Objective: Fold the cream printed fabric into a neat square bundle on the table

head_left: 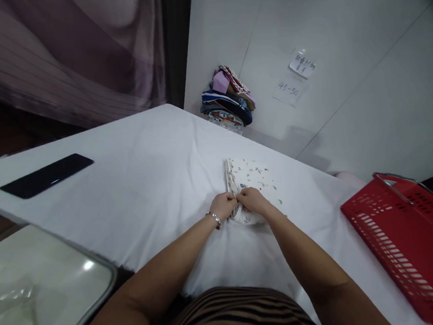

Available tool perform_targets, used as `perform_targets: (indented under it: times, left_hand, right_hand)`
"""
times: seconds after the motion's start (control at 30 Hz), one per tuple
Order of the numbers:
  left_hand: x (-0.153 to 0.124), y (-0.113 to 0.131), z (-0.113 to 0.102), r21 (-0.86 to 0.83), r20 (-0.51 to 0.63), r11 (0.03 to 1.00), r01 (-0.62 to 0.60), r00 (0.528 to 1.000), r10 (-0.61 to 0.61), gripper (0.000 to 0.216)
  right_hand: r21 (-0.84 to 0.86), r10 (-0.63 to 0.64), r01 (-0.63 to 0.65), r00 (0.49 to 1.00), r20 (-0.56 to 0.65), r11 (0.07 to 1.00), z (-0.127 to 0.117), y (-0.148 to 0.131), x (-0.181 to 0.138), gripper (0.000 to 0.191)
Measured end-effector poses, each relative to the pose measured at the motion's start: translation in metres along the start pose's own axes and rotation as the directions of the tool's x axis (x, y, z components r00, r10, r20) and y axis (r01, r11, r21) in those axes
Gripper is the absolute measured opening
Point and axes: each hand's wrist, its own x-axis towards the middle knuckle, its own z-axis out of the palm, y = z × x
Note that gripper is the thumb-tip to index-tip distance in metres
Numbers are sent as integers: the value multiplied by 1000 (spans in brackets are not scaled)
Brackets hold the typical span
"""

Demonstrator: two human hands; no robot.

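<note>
A white cloth garment [257,171] printed with small dark motifs lies folded into a compact rectangle on the white-covered table [153,173]. Its layered edge faces left. My left hand [223,205], with a silver bracelet at the wrist, pinches that edge near the front corner. Right beside it, my right hand [252,200] also grips the fabric, fingers closed and nearly touching the left ones. Part of the garment's front is hidden beneath my right hand and forearm.
A red plastic basket [401,237] with a metal handle stands at the right. Folded clothes [228,101] are stacked by the wall at the back. A black flat panel [47,176] lies on the left. Paper notes [288,91] hang on the wall. A pale glossy surface [41,284] is at lower left.
</note>
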Motion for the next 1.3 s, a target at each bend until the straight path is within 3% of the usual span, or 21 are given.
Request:
perform_targets:
  times: [0.23, 0.37, 0.57, 0.73, 0.9, 1.3]
  left_hand:
    - [-1, -7, 1, -197, 86, 977, 76, 994, -59, 16]
    - [6, -11, -10, -172, 172, 973, 152, 977, -122, 15]
    - [16, -9, -19, 30, -40, 987, 160, 986, -159, 16]
    - [17, -4, -13, 99, -17, 981, 168, 986, -168, 13]
    - [16, 0, -7, 35, -33, 991, 129, 991, -128, 12]
    - [16, -3, 0, -62, 79, 982, 176, 982, -171, 14]
  right_hand:
    - [117, 20, -31, 995, 95, 993, -4, 5, 3, 33]
    - [187, 15, -36, 994, 112, 982, -2, 8, 4, 26]
    - [193, 13, -27, 997, 77, 981, -1, 7, 2, 22]
    - [187, 8, -17, 999, 53, 982, -6, 5, -1, 22]
    - [173, 19, -25, 999, 39, 985, -9, 3, -2, 18]
    - [32, 15, -15, 1000, 1, 999, -10, -4, -4, 20]
